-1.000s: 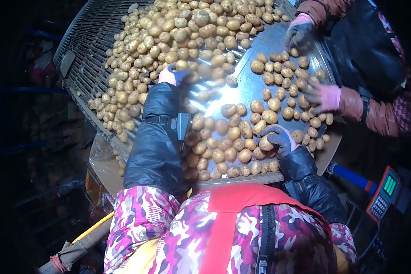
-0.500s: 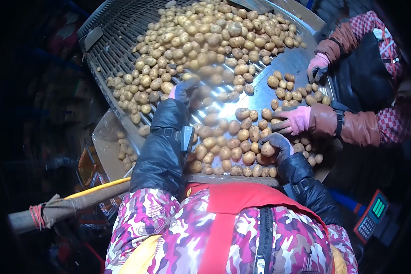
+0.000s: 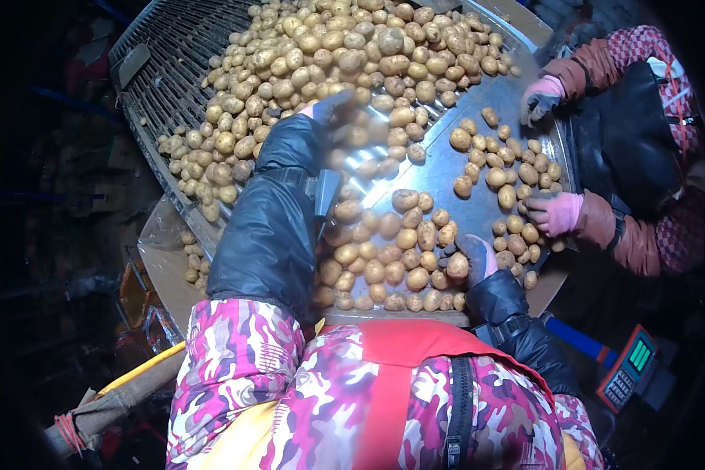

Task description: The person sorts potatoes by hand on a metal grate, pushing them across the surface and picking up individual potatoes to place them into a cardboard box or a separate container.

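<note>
My left hand (image 3: 331,106), in a pink and grey glove, reaches to the lower edge of the big potato pile (image 3: 321,55). Its fingers are stretched out over the potatoes, partly blurred. Near the front of the metal table (image 3: 454,133), my right hand (image 3: 478,257), gloved as well, curls around a potato (image 3: 457,265). Loose potatoes (image 3: 374,271) lie between my arms along the front edge, some hazy in the view.
A slatted rack (image 3: 164,86) slopes at the upper left. Across the right side, a co-worker's two gloved hands (image 3: 554,213) are by more potatoes (image 3: 495,178). A cardboard box (image 3: 164,262) stands left, a pole (image 3: 125,403) below it, and a keypad device with a lit display (image 3: 630,368) lower right.
My left hand has moved up toward the pile. My right hand still holds a potato, slightly lower. The co-worker's lower hand has drawn back to the right. The whole view has shifted a little.
</note>
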A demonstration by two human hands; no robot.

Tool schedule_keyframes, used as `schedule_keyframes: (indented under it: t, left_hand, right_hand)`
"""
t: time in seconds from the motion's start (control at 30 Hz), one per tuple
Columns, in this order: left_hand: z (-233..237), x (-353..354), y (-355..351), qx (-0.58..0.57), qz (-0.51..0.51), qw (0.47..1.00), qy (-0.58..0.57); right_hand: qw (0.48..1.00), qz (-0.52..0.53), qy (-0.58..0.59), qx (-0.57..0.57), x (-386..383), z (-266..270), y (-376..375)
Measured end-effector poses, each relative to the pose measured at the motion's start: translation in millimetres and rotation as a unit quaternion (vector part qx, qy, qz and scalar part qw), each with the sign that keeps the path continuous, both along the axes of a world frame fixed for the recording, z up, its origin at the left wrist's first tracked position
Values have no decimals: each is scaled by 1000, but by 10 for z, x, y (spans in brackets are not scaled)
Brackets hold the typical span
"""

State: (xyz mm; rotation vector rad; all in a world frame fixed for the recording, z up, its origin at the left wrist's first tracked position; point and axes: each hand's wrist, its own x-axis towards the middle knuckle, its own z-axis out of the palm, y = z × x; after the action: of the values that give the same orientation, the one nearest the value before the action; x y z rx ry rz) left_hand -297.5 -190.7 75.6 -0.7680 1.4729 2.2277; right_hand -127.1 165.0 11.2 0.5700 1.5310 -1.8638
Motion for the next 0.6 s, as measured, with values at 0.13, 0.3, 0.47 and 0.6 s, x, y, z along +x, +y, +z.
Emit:
schedule_keyframes:
  t: [0.13, 0.3, 0.47, 0.6]
  left_hand:
    - [-369, -102, -97, 7, -14, 999, 37]
    - [-506, 80, -73, 111, 45, 990, 76]
    - [-308, 512, 52, 226, 13, 968, 105]
    - [-378, 961, 148, 163, 35, 983, 83]
  right_hand:
    - [999, 18, 26, 21, -37, -185, 33]
    - [999, 19, 22, 22, -33, -216, 58]
    - [998, 39, 44, -1, -127, -37, -117]
    - [918, 181, 330, 124, -659, -127, -270]
